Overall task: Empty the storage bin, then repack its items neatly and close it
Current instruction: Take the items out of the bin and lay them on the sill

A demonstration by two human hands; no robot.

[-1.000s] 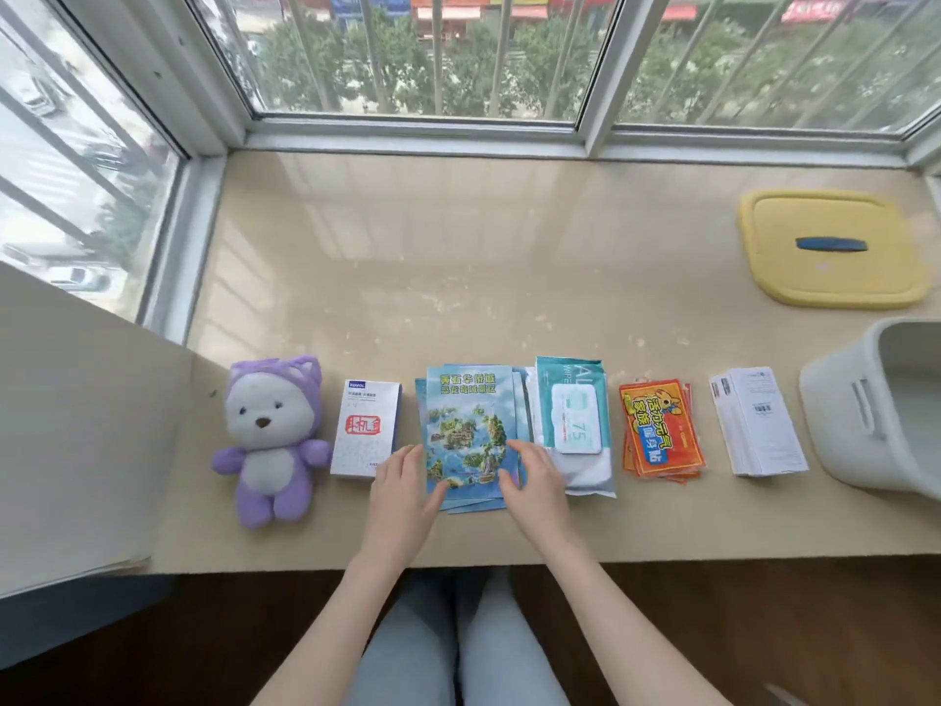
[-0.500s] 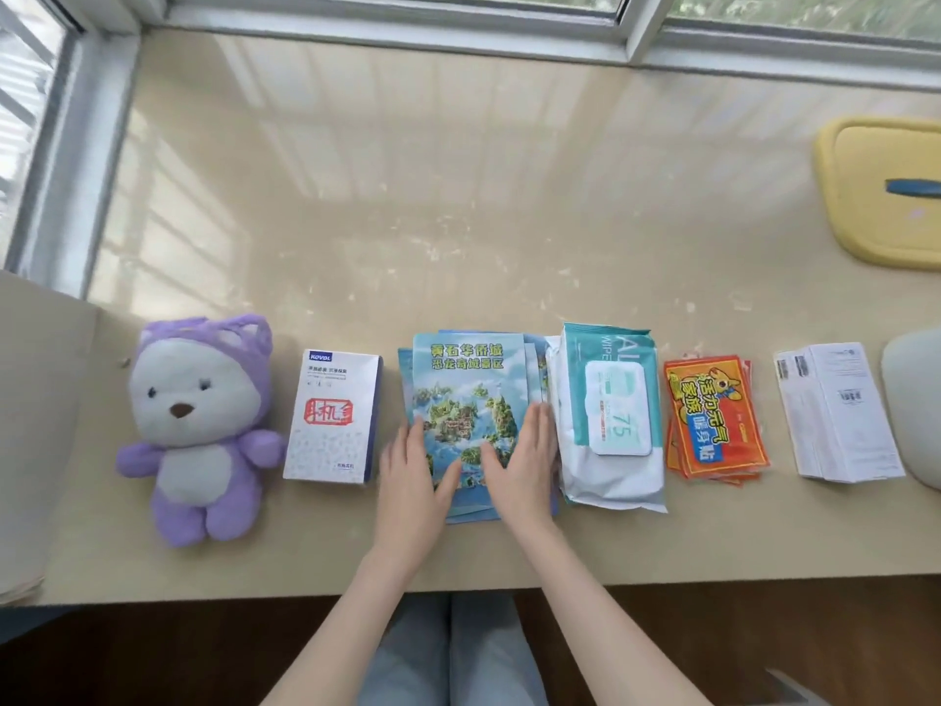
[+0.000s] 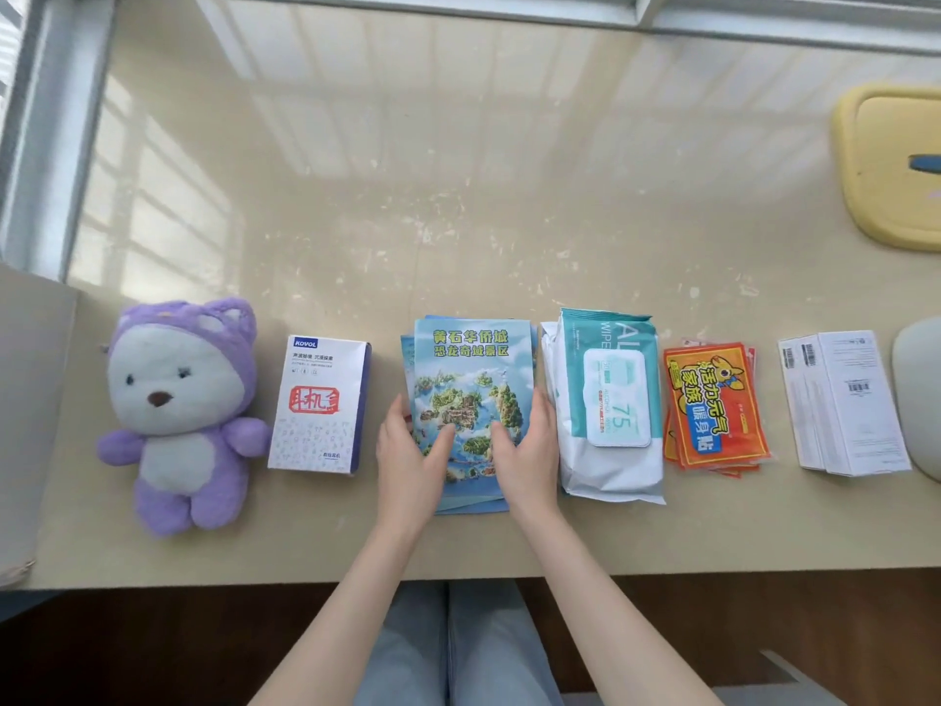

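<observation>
A row of items lies near the front edge of the beige counter [image 3: 458, 196]. In the middle is a stack of blue brochures [image 3: 471, 369] with an island picture. My left hand [image 3: 407, 466] rests against the stack's left edge, thumb on the cover. My right hand [image 3: 527, 461] lies along its right edge, fingers straight. Left of the stack are a white earphone box [image 3: 318, 405] and a purple plush bear [image 3: 178, 415]. To the right lie a wipes pack [image 3: 606, 405], orange heat-patch packets [image 3: 713, 407] and white slim boxes [image 3: 845, 405]. The grey storage bin [image 3: 921, 394] shows only its edge at far right.
The bin's yellow lid [image 3: 886, 165] with a blue handle lies at the back right, cut by the frame. A window frame [image 3: 56, 119] borders the counter on the left and back. A pale panel [image 3: 30, 425] stands at the left edge. My knees are below the counter's front edge.
The view has tilted down and closer, so the window and most of the bin left the frame. Both hands slid up along the sides of the brochure stack.
</observation>
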